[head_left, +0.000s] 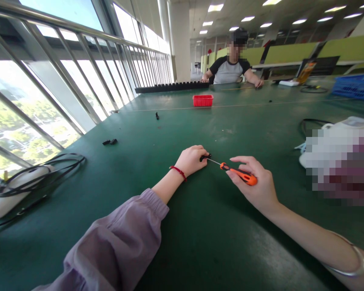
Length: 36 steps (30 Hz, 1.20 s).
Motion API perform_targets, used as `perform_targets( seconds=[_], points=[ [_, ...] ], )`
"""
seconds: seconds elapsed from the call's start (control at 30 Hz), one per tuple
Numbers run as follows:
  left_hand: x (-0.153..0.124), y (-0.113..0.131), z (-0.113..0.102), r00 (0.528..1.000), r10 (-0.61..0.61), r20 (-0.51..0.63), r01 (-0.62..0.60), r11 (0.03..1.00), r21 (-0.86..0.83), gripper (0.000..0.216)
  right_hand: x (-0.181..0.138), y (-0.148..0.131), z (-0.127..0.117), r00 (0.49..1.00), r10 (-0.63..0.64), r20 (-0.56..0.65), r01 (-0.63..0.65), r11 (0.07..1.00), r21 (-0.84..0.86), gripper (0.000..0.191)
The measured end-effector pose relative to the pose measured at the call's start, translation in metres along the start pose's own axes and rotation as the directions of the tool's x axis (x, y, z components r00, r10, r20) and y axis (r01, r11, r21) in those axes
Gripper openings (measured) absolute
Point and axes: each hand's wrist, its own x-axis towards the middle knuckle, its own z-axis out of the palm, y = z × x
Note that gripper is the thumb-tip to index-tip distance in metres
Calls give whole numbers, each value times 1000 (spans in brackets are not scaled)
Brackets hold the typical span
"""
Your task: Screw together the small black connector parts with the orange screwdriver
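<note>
My left hand [191, 160] rests on the green table [157, 226] with its fingers closed round a small black part [205, 157]. My right hand [255, 182] grips an orange-handled screwdriver [239, 174]. The thin metal shaft points left and its tip meets the black part. A red string circles my left wrist and a silver bangle my right forearm.
Small black pieces [109, 142] lie to the left, another [157, 116] farther back. A red bin [203, 100] and a long black tray [172, 86] stand at the far side, where a seated person [232, 68] works. Coiled cables [36, 173] lie left, a blue crate [356, 86] far right.
</note>
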Motion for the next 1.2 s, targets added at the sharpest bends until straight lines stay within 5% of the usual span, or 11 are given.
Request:
perform_targets(
  seconds=[0.13, 0.3, 0.43, 0.63, 0.8, 1.07, 1.2],
  points=[
    [0, 0, 0, 1000, 1, -3, -1, 1000, -2, 22, 0, -1, -1, 997, -43, -62, 46, 998, 53, 43],
    [-1, 0, 0, 1000, 2, -1, -2, 1000, -5, 23, 0, -2, 0, 998, -43, 47, 42, 999, 16, 24],
    [-1, 0, 0, 1000, 0, -1, 0, 1000, -11, 23, 0, -2, 1, 997, -71, 9, 70, 997, 39, 41],
    [-1, -1, 1, 1000, -25, -17, 24, 998, -61, 22, -1, -1, -2, 995, -80, 58, 77, 996, 53, 2],
    [-1, -14, 2, 994, -98, -43, 89, 981, -170, 20, 3, 3, -3, 999, -29, -15, 30, 999, 40, 9],
    [-2, -33, 2, 994, -107, -9, 92, 896, -435, 29, 7, 19, 7, 941, 226, 250, -205, 973, -105, 20],
    [-2, -32, 4, 991, -131, -14, 110, 880, -462, 31, 24, 28, 26, 912, 261, 317, -184, 950, -254, 26]
  ],
)
